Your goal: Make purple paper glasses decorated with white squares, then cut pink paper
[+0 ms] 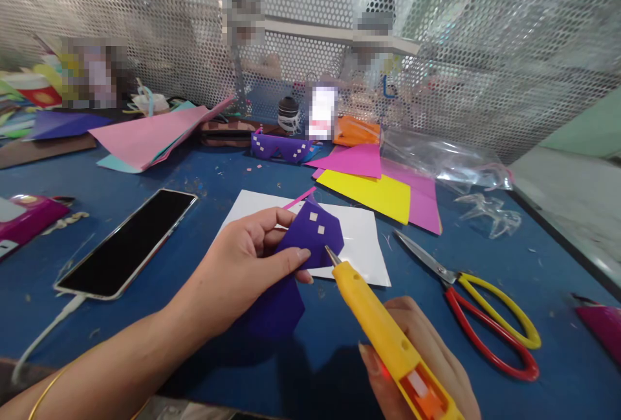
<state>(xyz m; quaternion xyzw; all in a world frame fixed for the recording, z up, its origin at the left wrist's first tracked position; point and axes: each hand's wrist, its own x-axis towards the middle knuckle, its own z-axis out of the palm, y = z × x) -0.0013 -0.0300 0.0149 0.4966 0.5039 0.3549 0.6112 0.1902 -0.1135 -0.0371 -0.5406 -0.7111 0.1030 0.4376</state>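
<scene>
My left hand (242,258) pinches a folded purple paper piece (310,235) with 2 small white squares, thumb pressed on its matte face, just above the glossy white sheet (361,245). My right hand (422,355) wraps its fingers around a yellow plastic glue gun (383,329), its metal tip touching the purple paper's edge. Right of the white sheet lie red-and-yellow-handled scissors (485,316) on the blue table (194,180).

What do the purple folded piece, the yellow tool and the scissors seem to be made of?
Purple folded piece: matte paper, judging by its crisp creases and thin edges.
Yellow tool: smooth, slightly glossy plastic body with what looks like a metal tip.
Scissors: shiny metal blades; the red and yellow loops look plastic-coated.
</scene>
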